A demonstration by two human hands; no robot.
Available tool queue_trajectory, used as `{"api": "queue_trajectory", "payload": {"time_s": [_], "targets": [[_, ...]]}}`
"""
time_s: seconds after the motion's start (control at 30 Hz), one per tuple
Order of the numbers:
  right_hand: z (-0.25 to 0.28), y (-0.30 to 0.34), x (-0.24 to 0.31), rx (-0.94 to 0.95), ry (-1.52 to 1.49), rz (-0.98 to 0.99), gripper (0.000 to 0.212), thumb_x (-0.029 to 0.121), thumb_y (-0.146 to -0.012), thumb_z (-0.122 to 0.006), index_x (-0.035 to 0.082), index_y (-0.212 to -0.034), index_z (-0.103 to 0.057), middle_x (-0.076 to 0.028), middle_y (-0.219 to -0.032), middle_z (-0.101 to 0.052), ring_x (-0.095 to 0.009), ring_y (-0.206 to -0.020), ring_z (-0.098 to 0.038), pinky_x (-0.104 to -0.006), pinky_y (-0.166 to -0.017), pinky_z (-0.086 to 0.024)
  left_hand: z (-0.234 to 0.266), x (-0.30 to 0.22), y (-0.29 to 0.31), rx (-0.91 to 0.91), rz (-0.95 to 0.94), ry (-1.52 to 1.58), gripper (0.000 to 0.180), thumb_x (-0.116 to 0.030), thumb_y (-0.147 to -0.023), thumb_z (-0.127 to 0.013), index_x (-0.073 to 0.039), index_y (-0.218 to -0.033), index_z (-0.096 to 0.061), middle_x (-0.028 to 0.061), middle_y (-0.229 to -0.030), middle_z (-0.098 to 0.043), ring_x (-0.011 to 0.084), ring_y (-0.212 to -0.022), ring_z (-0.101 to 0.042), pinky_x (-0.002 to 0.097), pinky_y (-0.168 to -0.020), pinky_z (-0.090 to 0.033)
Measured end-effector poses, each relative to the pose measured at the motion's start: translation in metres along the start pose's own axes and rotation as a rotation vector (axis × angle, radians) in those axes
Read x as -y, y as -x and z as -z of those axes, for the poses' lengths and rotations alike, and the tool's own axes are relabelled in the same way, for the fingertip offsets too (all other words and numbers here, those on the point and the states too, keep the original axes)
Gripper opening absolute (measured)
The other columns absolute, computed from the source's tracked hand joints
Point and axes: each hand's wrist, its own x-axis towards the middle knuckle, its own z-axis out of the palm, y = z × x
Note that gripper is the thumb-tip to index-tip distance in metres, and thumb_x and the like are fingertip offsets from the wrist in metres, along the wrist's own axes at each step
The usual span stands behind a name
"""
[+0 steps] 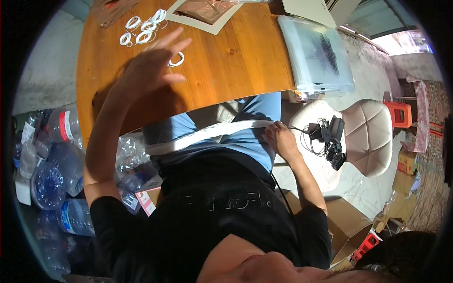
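Note:
My left hand [152, 63] is over the wooden table, fingers spread, with nothing visible in it. Close beside its fingers lies a small white coil of cord [177, 60], partly covered by the hand. Several more white coils [147, 26] are grouped on the table beyond my fingertips. Across my lap stretches a long white strip [207, 134], perhaps a bundle of strands; I cannot tell which. At its right end my right hand [282, 140] is closed on it, above my right thigh. The strip's left end rests by my left thigh.
Clear plastic sleeves [316, 56] overhang the table's [236, 70] right edge. A brown packet on cardboard [200, 12] lies at the far side. To the right, a pale chair [368, 137] bears black adapters with cables [330, 139]. Large plastic bottles [49, 181] crowd the left floor.

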Motion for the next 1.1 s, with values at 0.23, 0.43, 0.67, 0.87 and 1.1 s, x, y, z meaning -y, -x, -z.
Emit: {"api": "queue_trajectory", "payload": {"time_s": [0.23,0.43,0.67,0.87,1.1], "targets": [[-0.018,-0.014,0.003,-0.045,0.003,0.150,0.018,0.019,-0.077,-0.065,0.006,-0.089,-0.061,-0.010,-0.087,-0.055,-0.028,-0.080,-0.059,-0.0358,-0.068,-0.050,-0.011,0.003,-0.004,-0.296,0.149,-0.122,0.065,-0.021,-0.074,-0.071,-0.009,-0.131,-0.042,0.0179,-0.135,-0.040,0.0367,-0.118,-0.045,0.0420,-0.097,-0.040],[-0.015,-0.016,0.007,-0.060,-0.020,0.104,0.013,0.009,-0.074,-0.067,0.003,-0.085,-0.062,-0.011,-0.082,-0.056,-0.028,-0.078,-0.059,-0.0348,-0.065,-0.050,-0.003,-0.050,0.001,-0.311,-0.111,-0.022,0.040,-0.012,-0.077,-0.068,0.000,-0.113,-0.055,0.0192,-0.126,-0.047,0.0318,-0.109,-0.054,0.0368,-0.089,-0.048],[0.055,-0.025,0.046,-0.067,-0.535,0.347,0.012,-0.001,-0.071,-0.068,0.002,-0.081,-0.061,-0.008,-0.089,-0.061,-0.023,-0.076,-0.060,-0.0306,-0.070,-0.048,-0.040,-0.139,0.023,0.238,-0.056,0.720,0.029,-0.022,-0.081,-0.066,-0.002,-0.101,-0.061,0.0156,-0.097,-0.062,0.0257,-0.076,-0.062,0.0311,-0.063,-0.050],[0.091,-0.035,0.061,-0.087,-1.113,0.275,0.011,0.002,-0.080,-0.062,0.000,-0.091,-0.059,-0.011,-0.096,-0.060,-0.019,-0.096,-0.056,-0.0294,-0.084,-0.044,-0.024,-0.144,-0.008,0.745,0.028,1.243,0.024,-0.022,-0.094,-0.049,-0.003,-0.102,-0.061,0.0037,-0.078,-0.064,0.0065,-0.059,-0.056,0.0219,-0.053,-0.045],[0.086,-0.062,0.116,0.285,-2.029,0.121,0.050,0.045,-0.097,-0.029,0.000,-0.103,-0.052,-0.009,-0.078,-0.055,-0.018,-0.070,-0.053,-0.0328,-0.072,-0.044,0.044,-0.136,-0.071,0.458,0.001,1.366,0.025,-0.022,-0.093,-0.051,-0.008,-0.112,-0.061,0.0027,-0.079,-0.065,0.0063,-0.060,-0.058,0.0188,-0.049,-0.046]]}}
